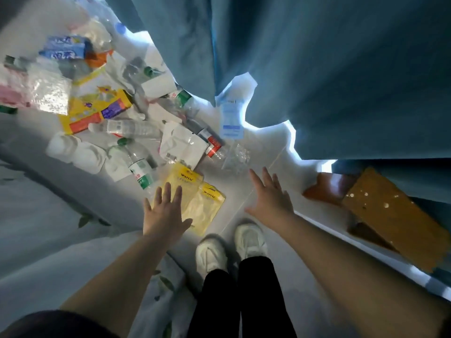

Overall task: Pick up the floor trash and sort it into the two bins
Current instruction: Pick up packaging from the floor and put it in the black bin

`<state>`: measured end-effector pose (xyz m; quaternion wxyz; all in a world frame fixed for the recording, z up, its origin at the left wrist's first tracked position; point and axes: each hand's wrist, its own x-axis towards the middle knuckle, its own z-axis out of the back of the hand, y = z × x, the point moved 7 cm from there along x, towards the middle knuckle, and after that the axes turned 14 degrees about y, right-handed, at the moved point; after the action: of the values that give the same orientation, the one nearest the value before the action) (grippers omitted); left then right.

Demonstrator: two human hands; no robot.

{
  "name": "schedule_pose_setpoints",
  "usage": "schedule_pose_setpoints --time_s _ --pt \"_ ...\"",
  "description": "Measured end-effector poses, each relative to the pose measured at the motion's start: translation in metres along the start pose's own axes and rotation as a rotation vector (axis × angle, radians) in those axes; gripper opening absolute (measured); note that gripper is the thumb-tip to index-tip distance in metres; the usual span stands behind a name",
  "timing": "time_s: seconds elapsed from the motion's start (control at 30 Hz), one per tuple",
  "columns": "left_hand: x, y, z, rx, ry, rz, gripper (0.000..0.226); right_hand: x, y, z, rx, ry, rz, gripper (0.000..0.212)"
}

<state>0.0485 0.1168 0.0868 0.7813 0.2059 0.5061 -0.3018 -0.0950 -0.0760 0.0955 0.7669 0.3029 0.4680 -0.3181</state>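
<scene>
Trash lies scattered over the pale floor ahead of me. My left hand (164,212) is spread flat, fingers straight, over the near edge of two yellow pouches (202,203). My right hand (271,195) reaches forward with straight fingers and holds nothing; its fingertips are just short of a crumpled clear plastic wrapper (236,156). A clear bottle with a green label (140,167) lies just beyond my left hand. Further off lie a red-labelled bottle (211,142), a white pouch (181,145) and a yellow carton (95,111). No bin is in view.
Blue curtains (329,69) hang along the right and far side. A brown wooden piece (390,215) leans at the right by the wall. A bed edge with grey leaf-print sheet (61,215) runs along the left. My white shoes (231,247) stand between them.
</scene>
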Motion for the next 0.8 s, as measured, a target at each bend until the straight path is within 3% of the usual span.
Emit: schedule_pose_setpoints --time_s 0.2,0.4,0.53,0.7,0.8 --pt "0.09 0.037 -0.047 -0.224 -0.026 0.144 0.101 0.119 -0.009 -0.025 -0.1 -0.01 -0.059 0.101" --pt "0.13 0.067 -0.066 -0.467 -0.255 0.322 0.103 0.197 -0.022 -0.032 -0.026 -0.101 -0.056 0.11" --pt "0.141 0.07 -0.069 -0.463 -0.327 0.394 0.102 0.223 -0.019 -0.024 0.058 -0.177 -0.041 0.11" --pt "0.147 0.068 -0.064 -0.515 -0.455 0.383 0.075 0.236 -0.02 -0.031 -0.034 -0.24 -0.097 0.092" --pt "0.146 0.072 -0.058 -0.601 -0.477 0.328 0.054 0.231 -0.018 -0.026 0.025 -0.293 -0.058 0.06"
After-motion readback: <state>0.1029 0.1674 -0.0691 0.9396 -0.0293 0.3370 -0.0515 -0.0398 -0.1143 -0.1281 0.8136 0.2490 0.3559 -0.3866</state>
